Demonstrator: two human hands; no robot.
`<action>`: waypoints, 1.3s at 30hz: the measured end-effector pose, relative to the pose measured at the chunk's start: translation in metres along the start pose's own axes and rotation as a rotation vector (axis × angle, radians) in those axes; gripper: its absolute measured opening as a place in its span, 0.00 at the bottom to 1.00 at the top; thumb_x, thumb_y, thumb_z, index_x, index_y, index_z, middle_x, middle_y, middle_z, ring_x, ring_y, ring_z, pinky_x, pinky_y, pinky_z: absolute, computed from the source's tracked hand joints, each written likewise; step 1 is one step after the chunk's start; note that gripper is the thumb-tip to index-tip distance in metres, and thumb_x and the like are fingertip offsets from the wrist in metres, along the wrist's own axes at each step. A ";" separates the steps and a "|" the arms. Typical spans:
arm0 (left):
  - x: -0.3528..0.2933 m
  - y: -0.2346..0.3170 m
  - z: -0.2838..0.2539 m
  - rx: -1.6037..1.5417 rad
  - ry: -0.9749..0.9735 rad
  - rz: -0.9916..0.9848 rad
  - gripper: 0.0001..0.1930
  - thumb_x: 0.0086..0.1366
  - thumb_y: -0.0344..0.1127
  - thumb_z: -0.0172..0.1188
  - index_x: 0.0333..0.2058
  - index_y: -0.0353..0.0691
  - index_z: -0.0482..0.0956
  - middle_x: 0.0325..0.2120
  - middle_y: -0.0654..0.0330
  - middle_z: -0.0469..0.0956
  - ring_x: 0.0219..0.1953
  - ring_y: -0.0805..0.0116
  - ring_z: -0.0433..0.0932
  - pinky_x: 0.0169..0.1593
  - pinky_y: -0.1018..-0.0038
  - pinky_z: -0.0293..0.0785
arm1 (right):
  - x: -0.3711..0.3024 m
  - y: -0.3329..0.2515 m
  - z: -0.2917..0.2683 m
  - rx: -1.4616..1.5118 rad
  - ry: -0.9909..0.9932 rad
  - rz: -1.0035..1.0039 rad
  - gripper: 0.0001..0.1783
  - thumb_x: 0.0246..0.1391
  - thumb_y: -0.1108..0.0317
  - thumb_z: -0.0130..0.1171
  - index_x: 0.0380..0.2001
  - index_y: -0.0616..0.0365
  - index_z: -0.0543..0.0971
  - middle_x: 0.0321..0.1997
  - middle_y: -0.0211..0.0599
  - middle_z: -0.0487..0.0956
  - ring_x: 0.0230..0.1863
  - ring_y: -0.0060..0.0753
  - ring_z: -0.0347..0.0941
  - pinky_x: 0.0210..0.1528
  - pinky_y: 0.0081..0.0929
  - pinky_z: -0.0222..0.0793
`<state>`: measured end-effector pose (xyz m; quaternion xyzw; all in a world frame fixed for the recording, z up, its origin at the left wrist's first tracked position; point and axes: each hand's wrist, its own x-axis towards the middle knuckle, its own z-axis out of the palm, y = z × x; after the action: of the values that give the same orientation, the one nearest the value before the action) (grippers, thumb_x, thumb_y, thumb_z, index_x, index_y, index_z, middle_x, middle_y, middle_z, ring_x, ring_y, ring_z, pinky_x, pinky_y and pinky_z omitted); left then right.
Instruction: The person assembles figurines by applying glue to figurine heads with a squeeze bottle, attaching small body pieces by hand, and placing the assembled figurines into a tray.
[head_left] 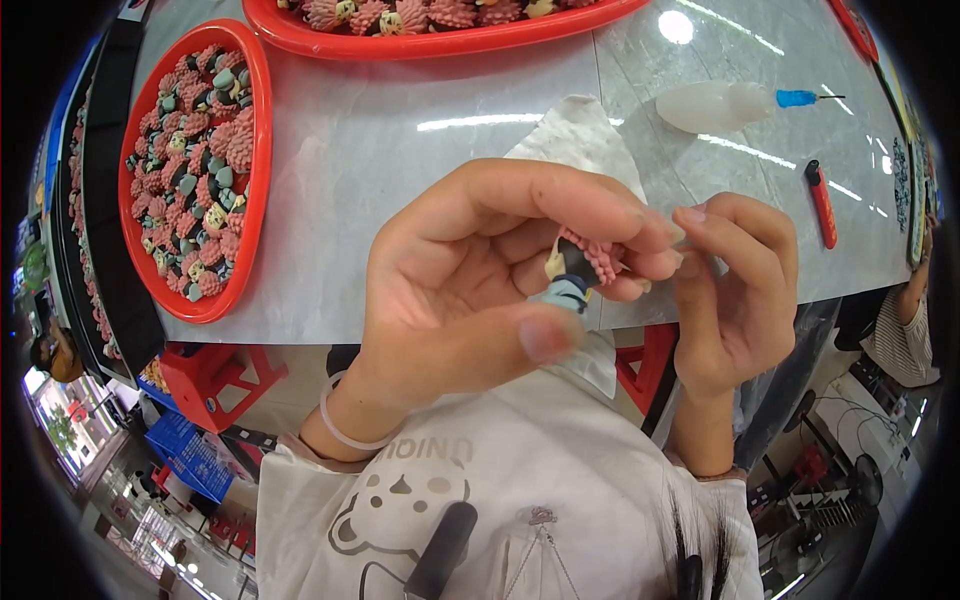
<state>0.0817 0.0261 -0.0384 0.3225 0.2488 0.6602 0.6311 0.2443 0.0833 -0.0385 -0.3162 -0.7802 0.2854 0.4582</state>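
Observation:
Between the thumb and fingers of my left hand [430, 265] is a small figurine [572, 264], tilted, with pink textured hair, a black part and a pale blue body. The fingers curl over it and cover some of it. Close by on its right, my right hand [745, 285] has its thumb and forefinger pinched together near the left fingertips. Whatever may be in that pinch is too small to make out. Beneath the hands, a crumpled white tissue [565, 135] lies on the grey table and hangs past its front edge.
An oval red tray [262, 130] full of similar small pieces stands at left; another red tray [430, 46] sits at the far edge. A translucent squeeze bottle [715, 106] with a blue needle tip and a red-and-black tool [823, 205] lie right. A red stool [215, 385] stands below the table.

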 end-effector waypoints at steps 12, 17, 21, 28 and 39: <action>-0.015 0.044 -0.005 0.129 0.127 0.110 0.19 0.54 0.40 0.48 0.38 0.29 0.63 0.29 0.40 0.69 0.28 0.58 0.74 0.27 0.76 0.74 | 0.002 -0.011 -0.001 -0.021 -0.058 0.016 0.12 0.35 0.86 0.51 0.28 0.67 0.75 0.26 0.40 0.70 0.25 0.29 0.64 0.26 0.17 0.60; -0.050 0.121 -0.039 1.347 0.422 0.147 0.16 0.47 0.19 0.45 0.37 0.30 0.70 0.38 0.53 0.71 0.37 0.69 0.70 0.38 0.78 0.65 | -0.008 -0.013 -0.007 0.014 -0.057 0.160 0.08 0.43 0.85 0.46 0.30 0.69 0.72 0.32 0.41 0.68 0.34 0.28 0.64 0.36 0.17 0.60; -0.063 0.143 -0.049 1.797 0.561 0.126 0.12 0.51 0.21 0.47 0.35 0.34 0.72 0.37 0.54 0.71 0.42 0.62 0.69 0.45 0.74 0.63 | -0.006 -0.013 -0.003 0.007 -0.073 0.125 0.08 0.44 0.84 0.47 0.30 0.69 0.71 0.32 0.41 0.68 0.34 0.27 0.64 0.36 0.17 0.60; -0.062 0.140 -0.061 1.843 0.743 0.147 0.13 0.53 0.31 0.51 0.40 0.37 0.69 0.39 0.54 0.69 0.41 0.59 0.68 0.46 0.71 0.62 | -0.005 -0.013 0.002 -0.024 -0.060 0.122 0.08 0.45 0.84 0.46 0.30 0.69 0.71 0.32 0.39 0.68 0.33 0.26 0.64 0.36 0.17 0.60; -0.058 0.143 -0.056 2.034 0.549 0.111 0.15 0.52 0.35 0.53 0.40 0.41 0.70 0.39 0.57 0.68 0.43 0.59 0.65 0.47 0.70 0.60 | -0.004 -0.017 0.003 -0.052 -0.056 0.126 0.07 0.44 0.84 0.46 0.30 0.69 0.72 0.31 0.39 0.68 0.31 0.25 0.63 0.34 0.16 0.60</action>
<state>-0.0558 -0.0382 0.0231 0.5502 0.8045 0.2190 -0.0459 0.2396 0.0690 -0.0294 -0.3684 -0.7782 0.3021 0.4091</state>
